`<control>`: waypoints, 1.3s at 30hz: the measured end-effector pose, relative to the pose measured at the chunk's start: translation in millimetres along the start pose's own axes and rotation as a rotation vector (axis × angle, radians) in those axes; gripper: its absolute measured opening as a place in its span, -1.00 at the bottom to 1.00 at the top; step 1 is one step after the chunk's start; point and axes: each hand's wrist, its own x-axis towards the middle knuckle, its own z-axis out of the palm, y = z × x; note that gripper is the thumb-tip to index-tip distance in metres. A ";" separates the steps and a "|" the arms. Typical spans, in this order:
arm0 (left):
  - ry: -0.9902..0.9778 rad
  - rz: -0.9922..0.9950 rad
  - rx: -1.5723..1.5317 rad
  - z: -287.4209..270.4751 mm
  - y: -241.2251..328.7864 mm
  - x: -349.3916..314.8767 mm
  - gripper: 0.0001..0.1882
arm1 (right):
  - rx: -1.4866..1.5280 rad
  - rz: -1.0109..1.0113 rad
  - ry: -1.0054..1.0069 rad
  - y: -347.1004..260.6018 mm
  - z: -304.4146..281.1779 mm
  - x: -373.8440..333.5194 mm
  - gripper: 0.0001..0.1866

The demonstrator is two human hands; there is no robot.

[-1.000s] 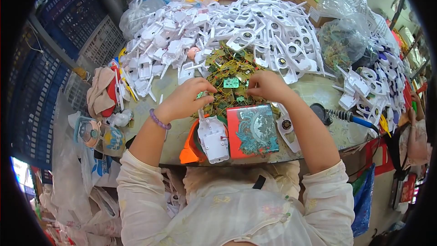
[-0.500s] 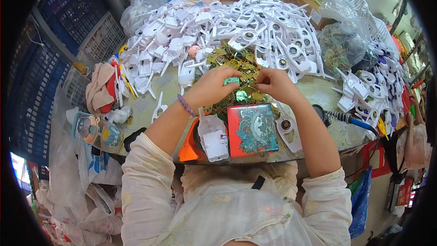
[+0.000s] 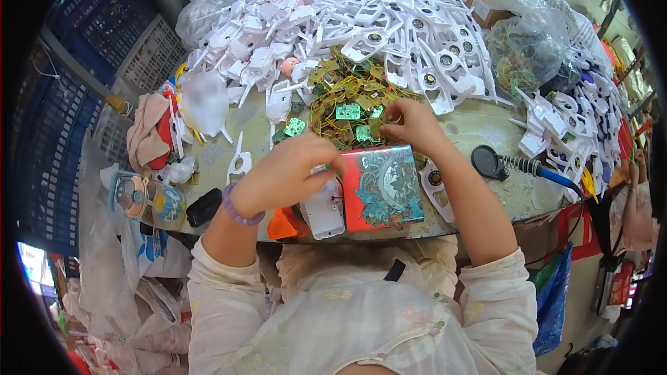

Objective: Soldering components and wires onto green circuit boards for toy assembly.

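My left hand (image 3: pixel 288 173), with a purple bead bracelet at the wrist, hovers over the upper part of a white plastic casing (image 3: pixel 324 215). Its thumb and fingers are apart, with no firm hold visible. My right hand (image 3: pixel 413 125) is curled, thumb and fingertips close together, at the right edge of a heap of small circuit boards with yellow wires (image 3: pixel 340 83). Whatever is between those fingertips is too small to make out. Several green boards lie face up, one green board (image 3: pixel 348 111) in the middle. A red box with a teal pattern (image 3: pixel 382 187) stands between my forearms.
A big pile of white plastic parts (image 3: pixel 333 21) covers the far side. At right are a soldering iron (image 3: pixel 549 172), a round black dish (image 3: pixel 488 162) and more white parts (image 3: pixel 573 125). Left stand a jar-like bottle (image 3: pixel 156 198) and a folded cloth (image 3: pixel 147 132). An orange piece (image 3: pixel 283 223) lies near the front edge.
My left hand has left the board heap and moved down and left over the white casing. A green board now lies uncovered where it was. My right hand has stayed near the heap.
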 end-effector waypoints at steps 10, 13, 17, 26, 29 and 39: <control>0.201 -0.201 0.115 47.5 25.3 -32.1 -0.84 | 0.165 -0.172 0.207 -68.3 -48.4 -45.2 -0.81; 0.270 -0.251 0.071 51.1 31.1 -32.3 -0.83 | 0.185 -0.472 0.161 -63.0 -34.6 -76.6 -0.82; 0.364 -0.235 0.143 46.4 39.7 -35.2 -0.82 | 0.138 -0.498 0.084 -56.9 -22.1 -105.1 -0.84; 0.505 -0.375 -0.035 52.0 35.6 -47.3 -0.82 | 0.157 -0.466 0.179 -51.7 -17.2 -110.0 -0.57; 0.583 -0.472 -0.267 57.6 35.7 -49.9 -0.83 | 0.208 -0.424 0.153 -53.8 -16.8 -111.1 -0.55; 0.517 -0.363 -0.354 53.6 35.8 -46.3 -0.83 | 0.000 -0.616 0.313 -87.6 -12.3 -112.2 -0.76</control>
